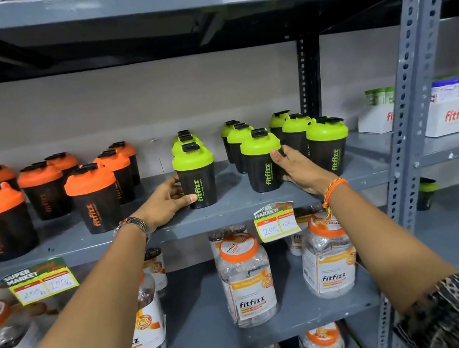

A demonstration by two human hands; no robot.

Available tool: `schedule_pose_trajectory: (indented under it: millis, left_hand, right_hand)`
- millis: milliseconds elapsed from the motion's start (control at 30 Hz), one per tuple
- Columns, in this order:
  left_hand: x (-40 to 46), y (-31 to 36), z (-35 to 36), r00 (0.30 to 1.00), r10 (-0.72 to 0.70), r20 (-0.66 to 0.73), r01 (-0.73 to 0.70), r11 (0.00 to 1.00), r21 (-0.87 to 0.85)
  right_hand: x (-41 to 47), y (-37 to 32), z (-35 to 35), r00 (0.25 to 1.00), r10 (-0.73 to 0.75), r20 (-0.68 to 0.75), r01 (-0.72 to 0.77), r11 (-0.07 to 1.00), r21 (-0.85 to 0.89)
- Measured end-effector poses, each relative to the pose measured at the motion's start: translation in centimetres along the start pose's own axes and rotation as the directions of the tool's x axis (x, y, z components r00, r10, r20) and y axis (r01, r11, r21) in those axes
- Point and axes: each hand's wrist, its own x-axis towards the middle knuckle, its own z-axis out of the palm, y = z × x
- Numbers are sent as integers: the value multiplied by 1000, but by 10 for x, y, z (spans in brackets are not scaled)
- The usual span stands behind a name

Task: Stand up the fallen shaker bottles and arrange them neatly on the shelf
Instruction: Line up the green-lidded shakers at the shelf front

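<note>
Black shaker bottles stand upright in rows on the grey middle shelf (228, 209). Several with orange lids (93, 198) fill the left half. Several with green lids stand in three columns on the right. My left hand (167, 201) wraps the base of the front green-lid bottle (196, 176) of the left column, thumb across its front. My right hand (298, 169) rests against the right side of the front bottle (263, 161) of the middle column, fingers near its lid. The front bottle of the right column (328, 147) stands just beyond that hand.
Clear jars with orange lids (247, 281) fill the shelf below. Price tags (276, 222) hang from the shelf edge. A perforated grey upright (408, 117) bounds the bay on the right, with white boxes (454, 115) beyond it. An open strip of shelf runs in front of the bottles.
</note>
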Motion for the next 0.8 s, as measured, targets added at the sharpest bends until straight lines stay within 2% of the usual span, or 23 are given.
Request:
schedule_pose_trajectory:
  millis: [133, 267, 333, 600, 800]
  left_hand:
    - [-1, -2, -2, 1000, 7, 4, -7, 1000, 13]
    - [-1, -4, -3, 1000, 12, -3, -12, 999, 30]
    - [-1, -4, -3, 1000, 16, -6, -15, 999, 40]
    - [-2, -5, -5, 1000, 22, -8, -21, 998, 64]
    - [-5, -2, -4, 1000, 16, -7, -15, 998, 64]
  right_hand:
    - [-5, 5, -5, 997, -64, -53, 56, 988, -141]
    - [-4, 7, -6, 994, -105, 9, 104, 966, -238]
    - [-2, 9, -8, 993, -98, 59, 108, 974, -201]
    - [-1, 12, -13, 993, -39, 111, 42, 999, -27]
    - [0, 13, -14, 995, -48, 91, 49, 999, -6]
